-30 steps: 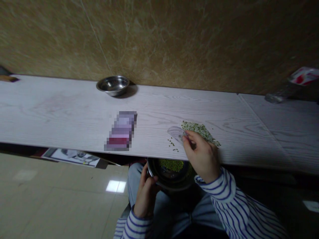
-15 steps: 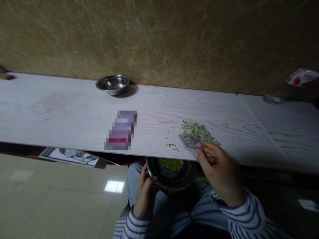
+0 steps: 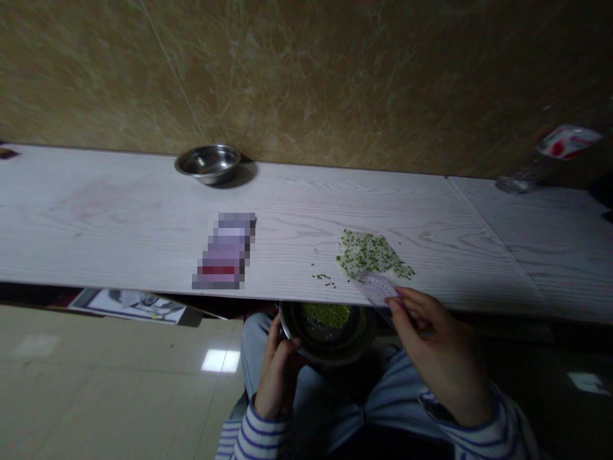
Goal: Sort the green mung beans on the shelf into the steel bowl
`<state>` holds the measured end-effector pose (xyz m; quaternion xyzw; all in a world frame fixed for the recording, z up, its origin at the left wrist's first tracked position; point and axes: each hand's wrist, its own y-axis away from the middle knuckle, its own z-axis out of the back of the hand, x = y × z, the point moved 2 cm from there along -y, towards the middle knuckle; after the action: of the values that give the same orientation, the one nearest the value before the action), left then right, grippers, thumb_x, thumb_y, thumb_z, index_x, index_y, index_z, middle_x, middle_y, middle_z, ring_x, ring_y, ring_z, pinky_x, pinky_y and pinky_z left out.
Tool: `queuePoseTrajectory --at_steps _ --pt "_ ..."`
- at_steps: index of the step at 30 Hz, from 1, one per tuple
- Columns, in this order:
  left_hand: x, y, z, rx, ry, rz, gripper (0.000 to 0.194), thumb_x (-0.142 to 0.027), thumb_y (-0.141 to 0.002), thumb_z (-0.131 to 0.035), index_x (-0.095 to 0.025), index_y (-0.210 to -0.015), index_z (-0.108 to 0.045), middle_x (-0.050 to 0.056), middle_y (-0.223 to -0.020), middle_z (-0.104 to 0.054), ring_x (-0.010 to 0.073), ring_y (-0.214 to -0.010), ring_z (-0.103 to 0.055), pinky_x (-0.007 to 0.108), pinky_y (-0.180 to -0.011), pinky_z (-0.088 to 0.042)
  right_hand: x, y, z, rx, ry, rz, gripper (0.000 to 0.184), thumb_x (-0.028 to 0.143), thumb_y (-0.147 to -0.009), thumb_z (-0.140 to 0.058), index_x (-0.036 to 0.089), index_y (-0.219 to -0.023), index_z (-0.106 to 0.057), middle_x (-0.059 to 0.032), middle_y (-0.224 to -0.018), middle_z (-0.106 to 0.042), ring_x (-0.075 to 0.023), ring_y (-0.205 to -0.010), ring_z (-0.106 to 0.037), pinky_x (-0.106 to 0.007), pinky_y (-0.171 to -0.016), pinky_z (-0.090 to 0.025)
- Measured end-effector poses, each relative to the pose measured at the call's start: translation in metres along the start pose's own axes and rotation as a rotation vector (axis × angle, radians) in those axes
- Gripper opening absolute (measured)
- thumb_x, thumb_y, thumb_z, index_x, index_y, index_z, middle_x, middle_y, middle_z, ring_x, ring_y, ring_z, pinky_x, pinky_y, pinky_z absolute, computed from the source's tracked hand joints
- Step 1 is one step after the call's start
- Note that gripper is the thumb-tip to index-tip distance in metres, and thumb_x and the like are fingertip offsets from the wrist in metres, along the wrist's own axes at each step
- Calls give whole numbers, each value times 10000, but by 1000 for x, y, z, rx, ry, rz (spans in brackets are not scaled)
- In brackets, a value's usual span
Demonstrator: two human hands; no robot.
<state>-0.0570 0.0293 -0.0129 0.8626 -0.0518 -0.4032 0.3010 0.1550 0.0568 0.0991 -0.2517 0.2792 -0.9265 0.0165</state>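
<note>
Since a second ago, my right hand (image 3: 440, 345) has drawn back toward me and to the right, bringing the thin, clear plastic piece (image 3: 378, 287) from the left side of the green spread (image 3: 366, 250) to its near edge. Thumb and fingers pinch that flimsy, curved sheet, which reaches over the desk's front edge. My left hand (image 3: 280, 367) has stayed put, gripping the left rim of a round, dark-looking metal bowl (image 3: 330, 352) just below the desk, above my lap. Small, rounded green beans (image 3: 328, 314) lie heaped toward its far side.

On the desk (image 3: 119, 217), the spread is a thin, speckled patch, green bits among whitish ones; I cannot tell whether the white is grains or a sheet beneath. A few stray beans (image 3: 323, 277) lie just left of it. Pale, streaky wood grain covers the top, a brown, marbled wall (image 3: 306, 83) rises behind, and glossy tiles (image 3: 119, 383) show below left.

Near the wall sits a shallow, shiny steel dish (image 3: 208, 165), with a pixelated oblong (image 3: 225, 252) nearer me. Far right stands a clear bottle (image 3: 546, 156) with a red-and-white label. The desk edge hides the bowl's far rim.
</note>
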Motion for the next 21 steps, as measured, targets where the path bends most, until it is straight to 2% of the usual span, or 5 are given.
queuePoseTrajectory --at_steps 7,13,17,21 --pt "-1 0 -2 -24 -19 -13 690 -266 -625 -739 -246 -1302 -606 75 -1140 -693 256 -932 -635 327 -705 -534 8 2 -2 34 -33 31 211 351 -935 -586 209 -974 -737 -62 -798 -809 -197 -655 -772 -278 -653 -641" --pt "1 -1 -1 -14 -1 2 696 -249 -631 -741 -243 -1312 -596 79 -1174 -683 246 -913 -634 347 -727 -541 9 3 -9 17 -59 -3 192 320 -923 -600 188 -997 -719 -69 -803 -810 -198 -660 -773 -279 -654 -643" --pt "0 1 -3 16 32 -7 681 -235 -654 -734 -247 -1321 -598 88 -1245 -673 264 -974 -639 365 -763 -546 19 5 -16 44 -122 11 170 279 -915 -601 192 -1012 -710 -69 -825 -814 -192 -670 -777 -272 -663 -645" --pt "-2 2 -4 12 29 -17 680 -249 -644 -735 -253 -1313 -613 92 -1222 -693 282 -979 -657 385 -768 -552 26 4 -19 55 -158 26 166 262 -911 -598 200 -1020 -707 -64 -837 -815 -188 -678 -778 -268 -674 -645"
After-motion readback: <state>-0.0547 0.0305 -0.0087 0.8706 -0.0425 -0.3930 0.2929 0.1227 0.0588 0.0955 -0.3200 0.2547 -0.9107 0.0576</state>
